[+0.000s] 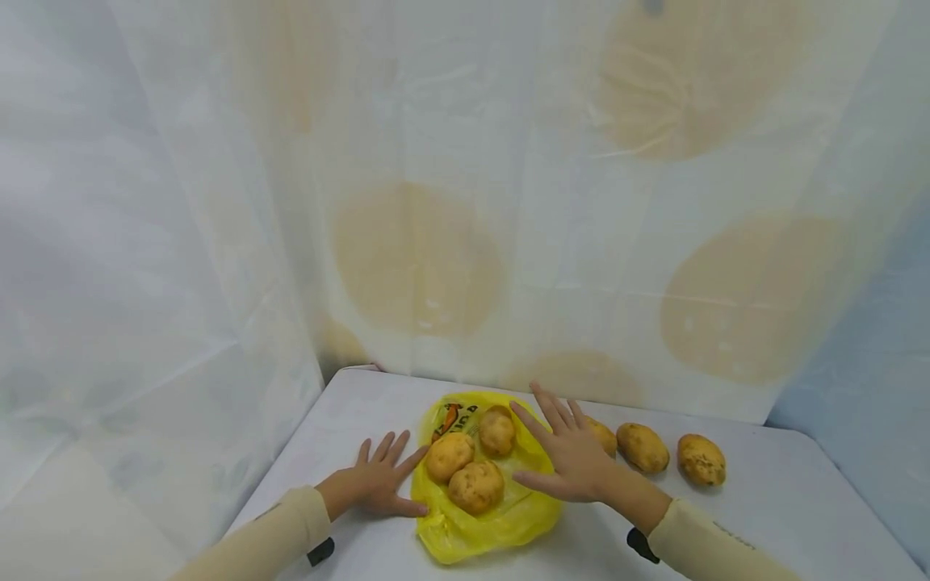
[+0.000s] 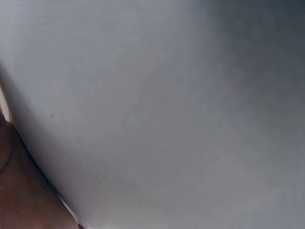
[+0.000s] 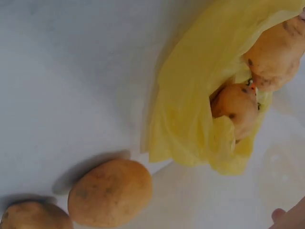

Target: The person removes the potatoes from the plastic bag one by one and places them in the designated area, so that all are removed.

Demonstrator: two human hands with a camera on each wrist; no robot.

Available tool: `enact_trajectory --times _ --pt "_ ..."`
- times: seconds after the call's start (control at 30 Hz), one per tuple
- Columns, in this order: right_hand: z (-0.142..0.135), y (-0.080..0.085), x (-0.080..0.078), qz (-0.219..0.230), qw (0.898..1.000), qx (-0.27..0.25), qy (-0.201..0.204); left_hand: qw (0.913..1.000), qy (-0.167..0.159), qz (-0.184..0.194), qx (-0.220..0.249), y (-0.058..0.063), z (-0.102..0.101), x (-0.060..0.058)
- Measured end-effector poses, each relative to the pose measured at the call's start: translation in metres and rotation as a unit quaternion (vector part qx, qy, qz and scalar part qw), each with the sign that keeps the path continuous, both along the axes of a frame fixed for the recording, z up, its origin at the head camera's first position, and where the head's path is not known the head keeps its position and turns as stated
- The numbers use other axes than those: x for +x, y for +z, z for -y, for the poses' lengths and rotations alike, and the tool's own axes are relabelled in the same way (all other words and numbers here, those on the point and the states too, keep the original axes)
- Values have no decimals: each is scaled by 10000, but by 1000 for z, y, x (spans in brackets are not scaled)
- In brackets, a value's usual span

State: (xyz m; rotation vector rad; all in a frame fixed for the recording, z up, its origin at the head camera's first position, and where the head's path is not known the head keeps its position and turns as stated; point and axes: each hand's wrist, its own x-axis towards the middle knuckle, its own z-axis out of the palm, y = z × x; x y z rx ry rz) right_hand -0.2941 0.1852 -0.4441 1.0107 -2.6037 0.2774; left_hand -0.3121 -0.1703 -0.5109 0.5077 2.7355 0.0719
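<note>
A yellow plastic bag (image 1: 519, 520) lies spread on the table with three potatoes (image 1: 475, 487) on it. At its left edge my left hand (image 1: 381, 484) has its fingers spread, thumb and index tip at the bag's rim. Above the right side of the bag is my right hand (image 1: 570, 458), fingers straight and apart, holding nothing. Just past that hand sit a partly hidden potato (image 1: 601, 436), a second potato (image 1: 643, 448) and a third potato (image 1: 701, 460). The right wrist view shows the bag's side (image 3: 186, 105) and two loose potatoes (image 3: 112, 193).
White cloth covers the table (image 1: 785, 516). Behind it hangs a pale curtain (image 1: 567, 242) with large tan dots, and more sheeting (image 1: 145, 323) closes the left side. The left wrist view holds mostly a blurred pale surface (image 2: 157, 119).
</note>
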Motion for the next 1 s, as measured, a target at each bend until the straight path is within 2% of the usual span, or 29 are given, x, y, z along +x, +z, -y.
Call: enact_trajectory --times 0.17,0.3,0.53,0.63,0.77,1.0 --pt "11 -6 1 201 9986 -231 438 10000 11 1 -53 -2 1 -2" --pt "17 -9 1 487 9964 -265 645 10000 10 18 -22 1 0 -1" --pt "26 -10 3 1182 9849 -815 964 10000 25 54 -49 3 -2 0" --pt "32 -9 4 1723 9705 -1213 1173 10000 17 49 -32 1 -1 0" --pt "39 -5 5 2567 9407 -1782 1321 10000 -1 25 2 -1 0 -1" --pt "49 -5 5 3308 9068 -2248 1331 10000 -30 -26 11 -4 1 -2"
